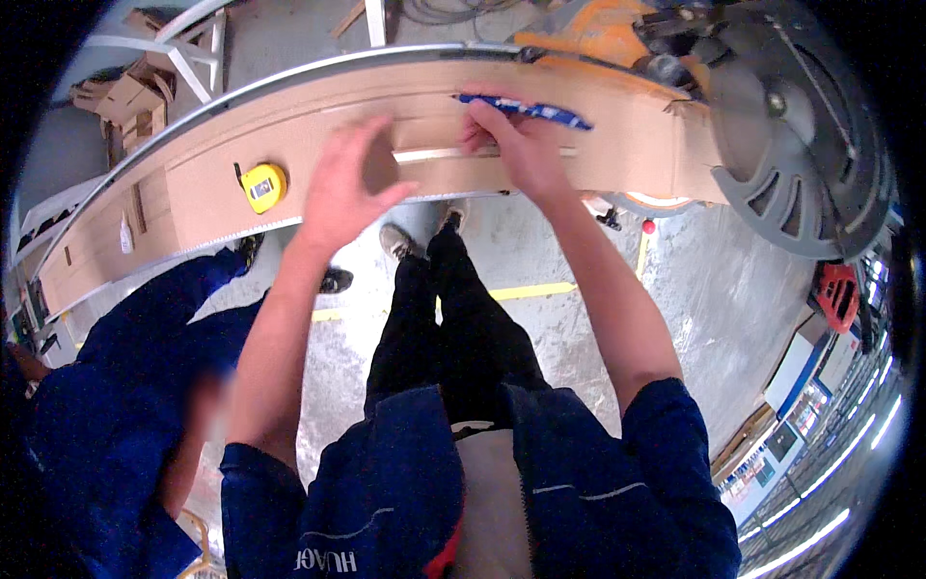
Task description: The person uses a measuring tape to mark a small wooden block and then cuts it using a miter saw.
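Observation:
My right hand (516, 145) grips a blue-and-white patterned pen (545, 111), its dark tip pointing left over the bench. My left hand (347, 183), slightly blurred, is open with thumb and fingers apart, and I see nothing in it. Between the hands a thin pale strip (434, 153) lies lengthwise on the cardboard-covered bench (227, 159), and its right part runs on past my right hand. A yellow tape measure (262, 187) rests to the left of my left hand, with a short black end sticking out.
A large saw with a grey round guard (801, 145) and orange parts (593, 34) stands at the bench's right end. A co-worker in dark blue (116, 425) is close on my left. Cardboard pieces (125, 101) and a white frame (193, 68) are beyond the bench.

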